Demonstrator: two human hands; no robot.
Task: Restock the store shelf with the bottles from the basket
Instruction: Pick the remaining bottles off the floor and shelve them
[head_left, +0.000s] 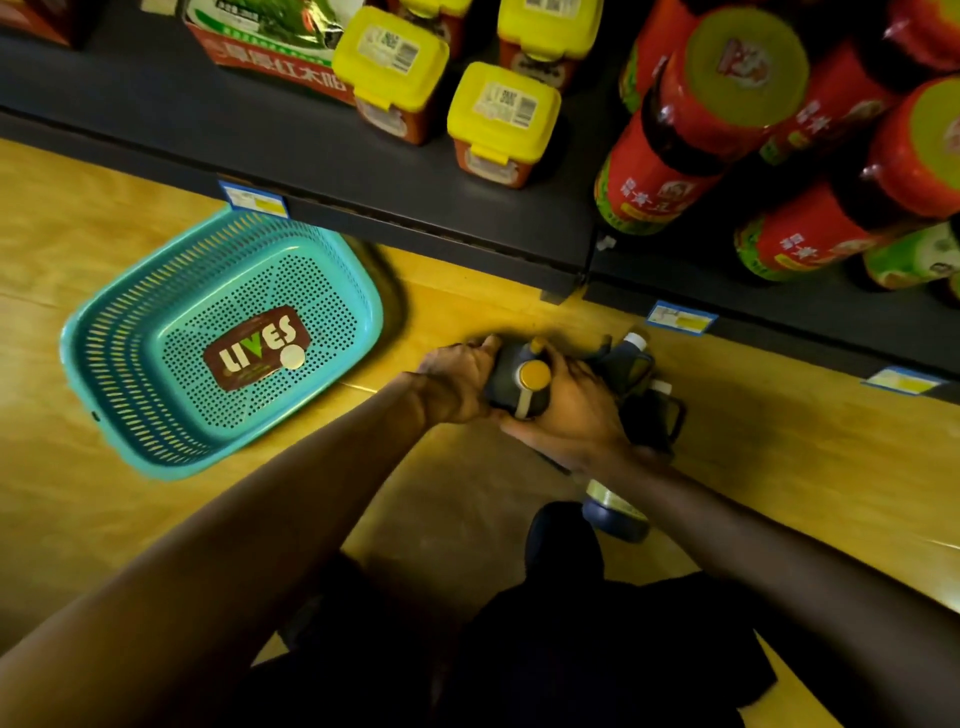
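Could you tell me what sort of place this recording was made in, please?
Most likely a grocery shop aisle. A dark shelf carries blue price tags on its front edge and rows of red-labelled bottles and yellow-lidded tubs, while a teal basket sits on the wooden floor.

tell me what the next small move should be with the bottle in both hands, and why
Probably lift the dark bottle up and forward onto the bare stretch of the shelf left of the yellow-lidded jars. Both the left hand and right hand already grip it, above the floor, and the basket holds only a labelled pack, so no further pick seems needed first.
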